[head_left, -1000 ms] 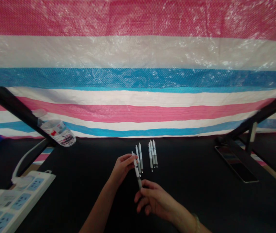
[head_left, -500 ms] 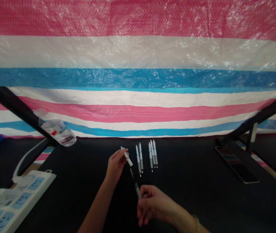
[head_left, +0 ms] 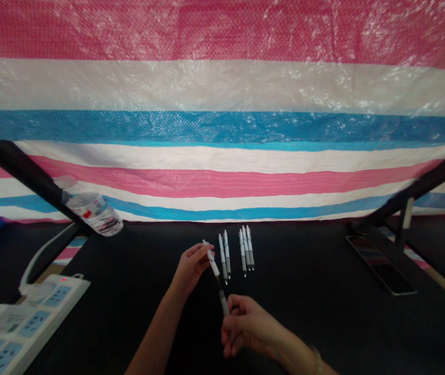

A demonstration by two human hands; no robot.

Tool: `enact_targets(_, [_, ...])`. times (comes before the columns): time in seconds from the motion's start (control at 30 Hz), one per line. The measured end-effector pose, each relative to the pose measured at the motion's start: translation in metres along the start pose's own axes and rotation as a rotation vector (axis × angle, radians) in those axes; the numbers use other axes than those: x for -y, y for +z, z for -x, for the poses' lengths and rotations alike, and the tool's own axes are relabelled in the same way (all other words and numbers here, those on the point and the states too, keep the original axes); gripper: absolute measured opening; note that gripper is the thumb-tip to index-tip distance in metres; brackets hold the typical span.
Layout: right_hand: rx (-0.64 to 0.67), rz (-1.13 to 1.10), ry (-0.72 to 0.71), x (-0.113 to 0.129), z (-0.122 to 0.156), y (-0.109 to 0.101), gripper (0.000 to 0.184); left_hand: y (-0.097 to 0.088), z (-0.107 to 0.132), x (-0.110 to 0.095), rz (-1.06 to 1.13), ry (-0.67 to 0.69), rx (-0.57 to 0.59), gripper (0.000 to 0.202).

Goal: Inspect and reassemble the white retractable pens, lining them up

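My left hand (head_left: 192, 266) is closed on the white upper barrel (head_left: 213, 264) of a pen, pinching it near its clicker end. Lower down, my right hand (head_left: 242, 325) grips the grey lower barrel (head_left: 224, 303), from which a dark refill (head_left: 219, 284) sticks up. The refill's upper end is inside the white barrel, and a short stretch of it shows between the two halves. Just to the right, several white-and-grey pens (head_left: 245, 252) lie side by side on the black table (head_left: 304, 281), clicker ends pointing away from me.
A white power strip (head_left: 50, 317) with a plugged-in cord lies at the left. Behind it a clear water bottle (head_left: 101, 213) leans by a black frame bar. At the right lies a phone (head_left: 381, 264). A striped plastic sheet (head_left: 222, 156) hangs behind the table.
My left hand has moved slightly right and toward me with the white barrel. The gap between the two pen halves is shorter, with the refill now further inside the white barrel.
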State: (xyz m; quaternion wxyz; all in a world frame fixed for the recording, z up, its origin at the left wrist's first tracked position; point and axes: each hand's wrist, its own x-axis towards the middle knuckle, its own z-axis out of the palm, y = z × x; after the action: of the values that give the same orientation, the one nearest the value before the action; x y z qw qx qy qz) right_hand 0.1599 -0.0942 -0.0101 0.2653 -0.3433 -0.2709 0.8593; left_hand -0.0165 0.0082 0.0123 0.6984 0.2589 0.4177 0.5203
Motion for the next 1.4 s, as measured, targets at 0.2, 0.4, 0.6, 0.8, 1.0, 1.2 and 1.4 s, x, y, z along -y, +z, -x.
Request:
enact_targets(0.2, [-0.051,0.005,-0.036,-0.0023,-0.0018,0.0001,0.047,0.0049,0.0093,-0.0017,-0.169,-0.072,0.257,0.03])
enact_targets(0.4, [-0.054,-0.043,-0.06,-0.0046,-0.003,-0.0028,0.046,-0.0013,0.0096,-0.0034,-0.221,-0.081,0.311,0.026])
enact_targets(0.6, [-0.037,-0.079,-0.032,-0.0015,-0.0027,-0.0017,0.048,-0.0033,0.0087,-0.0027,-0.19,-0.093,0.356,0.025])
enact_targets(0.8, [-0.002,-0.08,-0.029,0.0007,-0.0005,-0.001,0.061,-0.0019,0.0063,-0.0031,-0.149,-0.087,0.287,0.027])
enact_targets(1.0, [-0.09,-0.062,-0.053,-0.0022,-0.0031,-0.0011,0.057,-0.0002,0.0068,-0.0039,-0.141,-0.079,0.251,0.026])
enact_targets(1.2, [-0.076,-0.026,-0.057,0.0003,-0.0011,-0.0005,0.057,0.0012,0.0073,-0.0058,-0.142,-0.081,0.226,0.028])
enact_targets(1.4, [-0.057,-0.04,-0.037,-0.0022,-0.0015,-0.0018,0.056,-0.0014,0.0053,-0.0045,-0.136,-0.078,0.237,0.027])
